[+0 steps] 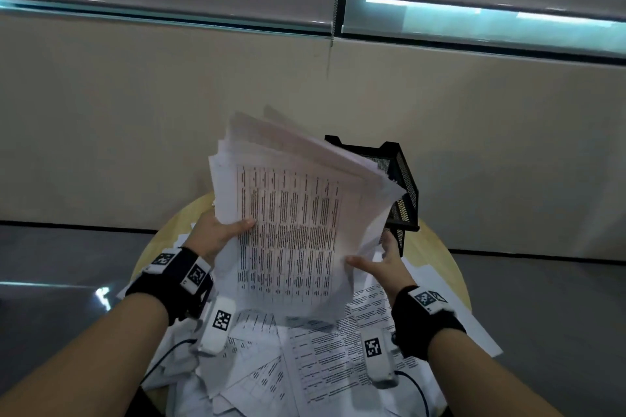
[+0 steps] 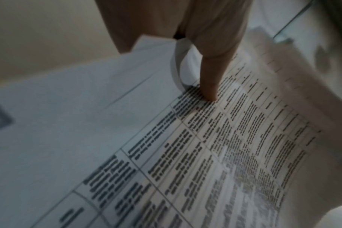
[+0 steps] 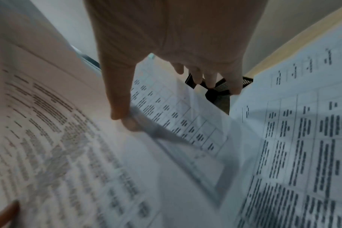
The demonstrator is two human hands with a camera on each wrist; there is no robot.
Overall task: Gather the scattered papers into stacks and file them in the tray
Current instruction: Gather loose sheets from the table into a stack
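Observation:
A thick stack of printed papers (image 1: pixel 291 213) is held tilted up above the round table. My left hand (image 1: pixel 220 230) grips its left edge, thumb pressed on the top printed sheet (image 2: pixel 234 138). My right hand (image 1: pixel 379 261) grips the stack's lower right edge, thumb on top and fingers underneath; the right wrist view shows that thumb lying on the stack (image 3: pixel 49 123). Behind the stack stands the black mesh tray (image 1: pixel 399 186), partly hidden by the papers. More loose papers (image 1: pixel 305 355) lie scattered on the table beneath my wrists.
The round wooden table (image 1: pixel 437 254) stands against a beige wall, and papers hang over its front and right edges. A grey floor lies on both sides. Cables run from the wrist cameras across the papers near the front.

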